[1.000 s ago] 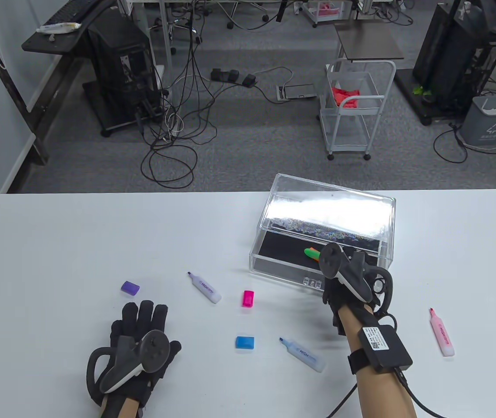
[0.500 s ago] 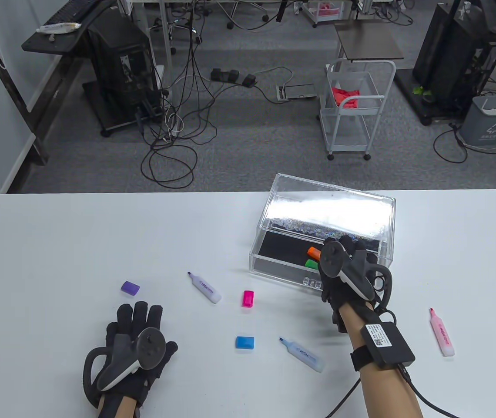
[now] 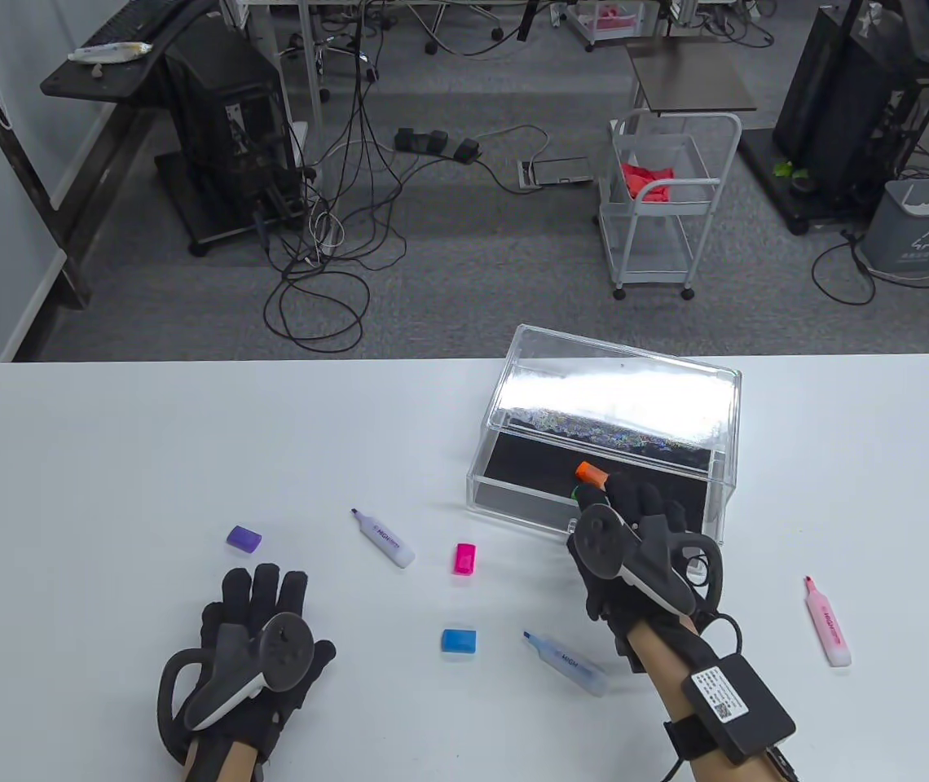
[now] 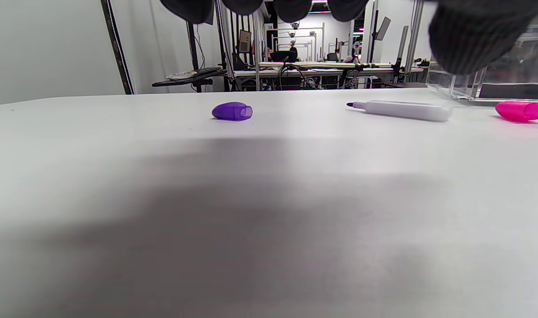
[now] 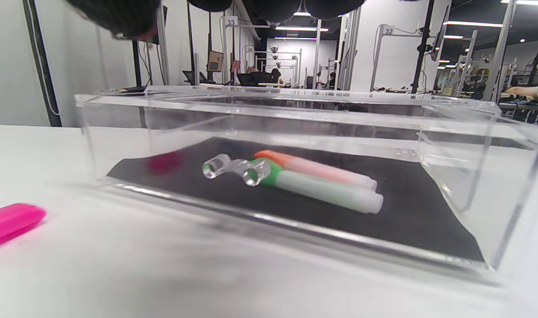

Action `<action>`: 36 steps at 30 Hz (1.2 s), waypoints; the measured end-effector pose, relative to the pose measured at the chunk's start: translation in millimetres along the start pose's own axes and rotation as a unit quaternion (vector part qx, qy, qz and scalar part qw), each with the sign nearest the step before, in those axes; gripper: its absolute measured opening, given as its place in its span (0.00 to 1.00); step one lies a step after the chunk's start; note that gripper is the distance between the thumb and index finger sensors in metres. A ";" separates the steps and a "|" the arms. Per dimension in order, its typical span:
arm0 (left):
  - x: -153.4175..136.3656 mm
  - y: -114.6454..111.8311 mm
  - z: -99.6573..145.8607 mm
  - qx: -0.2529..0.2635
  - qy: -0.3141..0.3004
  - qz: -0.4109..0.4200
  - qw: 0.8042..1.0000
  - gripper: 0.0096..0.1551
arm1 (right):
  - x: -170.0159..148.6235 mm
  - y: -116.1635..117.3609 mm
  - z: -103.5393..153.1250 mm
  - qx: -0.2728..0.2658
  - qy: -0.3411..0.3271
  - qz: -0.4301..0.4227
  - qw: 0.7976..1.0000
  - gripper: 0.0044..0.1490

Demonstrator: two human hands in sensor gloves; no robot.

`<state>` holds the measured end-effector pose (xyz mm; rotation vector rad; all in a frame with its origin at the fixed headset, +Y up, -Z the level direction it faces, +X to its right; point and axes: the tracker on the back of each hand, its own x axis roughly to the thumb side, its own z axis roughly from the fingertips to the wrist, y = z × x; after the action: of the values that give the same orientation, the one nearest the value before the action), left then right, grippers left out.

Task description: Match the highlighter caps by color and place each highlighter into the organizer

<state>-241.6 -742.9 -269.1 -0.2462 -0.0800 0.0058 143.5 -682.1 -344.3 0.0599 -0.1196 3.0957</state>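
A clear acrylic organizer (image 3: 513,489) has its drawer pulled out toward me. On its black liner an orange-capped highlighter (image 5: 313,168) and a green-capped highlighter (image 5: 317,187) lie side by side. My right hand (image 3: 636,498) hovers at the drawer's front edge, fingers relaxed and holding nothing. My left hand (image 3: 262,588) rests flat on the table. Uncapped highlighters lie loose: purple (image 3: 383,538), blue (image 3: 566,662) and pink (image 3: 828,621). Loose caps lie nearby: purple (image 3: 244,537), pink (image 3: 464,559) and blue (image 3: 460,640).
The white table (image 3: 147,440) ends just behind the organizer. Beyond it are grey carpet, cables and a white cart (image 3: 660,204). The right wrist's cable trails off the near edge.
My right hand has let go of the orange highlighter in the drawer and drawn back toward me. The left hand has barely shifted.
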 end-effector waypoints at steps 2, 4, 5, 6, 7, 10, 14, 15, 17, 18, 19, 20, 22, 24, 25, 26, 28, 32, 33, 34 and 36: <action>1.3 -0.1 -0.5 -0.002 -0.002 -0.002 1.000 0.54 | 3.7 1.4 8.0 0.007 -0.012 -0.006 1.000 0.44; 2.6 0.3 -1.2 -0.001 -0.005 -0.003 1.000 0.54 | 7.4 4.1 16.7 0.015 -0.019 -0.014 1.000 0.44; 2.7 0.9 -1.5 -0.002 -0.005 -0.001 1.000 0.54 | 8.5 5.3 19.3 0.021 -0.021 -0.016 0.999 0.44; 2.2 1.8 -1.5 -0.001 -0.005 0.004 1.000 0.54 | 10.0 7.5 23.1 0.031 -0.024 -0.018 0.999 0.44; 1.7 2.5 -1.4 0.001 -0.007 0.007 1.000 0.54 | 11.4 9.8 26.6 0.040 -0.025 -0.022 0.999 0.45; -1.1 5.5 -0.7 0.005 -0.013 0.035 0.999 0.54 | 14.2 15.7 34.9 0.053 -0.029 -0.027 0.998 0.45; -2.7 7.4 -0.7 0.007 -0.014 0.046 0.999 0.54 | 16.1 26.7 45.0 0.076 -0.028 -0.034 0.996 0.46; -2.6 7.2 -1.0 0.006 -0.014 0.046 0.999 0.54 | 16.4 30.5 47.6 0.085 -0.027 -0.035 0.995 0.46; -2.6 6.2 -2.0 0.002 -0.013 0.042 0.999 0.54 | 16.9 38.0 52.6 0.105 -0.022 -0.033 0.994 0.47; -2.6 5.7 -2.5 0.001 -0.013 0.041 0.999 0.54 | 17.1 40.1 53.7 0.111 -0.021 -0.032 0.993 0.47; -2.7 5.0 -3.2 -0.001 -0.012 0.039 0.999 0.54 | 17.4 43.5 54.9 0.123 -0.019 -0.031 0.992 0.47; -2.7 4.6 -3.6 -0.003 -0.011 0.037 0.999 0.54 | 17.7 46.5 55.8 0.137 -0.016 -0.029 0.990 0.48; -2.6 4.6 -4.2 -0.009 -0.015 0.043 0.999 0.54 | 18.4 52.0 57.0 0.157 -0.012 -0.026 0.987 0.48; -3.1 6.1 -3.7 -0.003 -0.016 0.050 0.999 0.54 | 18.4 57.5 58.0 0.162 -0.014 -0.028 0.986 0.48; -3.8 6.9 -3.3 -0.001 -0.017 0.052 0.998 0.54 | 18.4 60.5 58.8 0.158 -0.013 -0.028 0.987 0.48; -4.0 7.1 -3.1 -0.001 -0.017 0.053 0.998 0.54 | 18.5 62.6 59.0 0.163 -0.013 -0.024 0.986 0.48; -5.2 7.0 -3.0 -0.001 -0.017 0.054 0.998 0.54 | 17.7 65.8 60.6 0.188 -0.013 -0.009 0.982 0.49; -6.4 6.4 -3.3 -0.003 -0.014 0.051 0.999 0.54 | 17.0 74.0 63.8 0.216 -0.016 0.000 0.976 0.50; -6.4 6.2 -3.5 -0.004 -0.013 0.050 0.999 0.54 | 17.2 75.8 64.8 0.220 -0.017 0.003 0.975 0.50; -6.2 6.1 -3.5 -0.004 -0.013 0.049 0.999 0.54 | 17.5 76.8 65.1 0.220 -0.018 0.005 0.975 0.50; -5.6 5.9 -3.4 -0.005 -0.014 0.045 0.999 0.54 | 18.5 77.9 65.8 0.216 -0.019 0.009 0.976 0.50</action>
<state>-246.9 -738.1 -274.3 -0.2589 -0.0958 0.0993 124.0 -764.1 -284.0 0.1311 0.5548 3.0759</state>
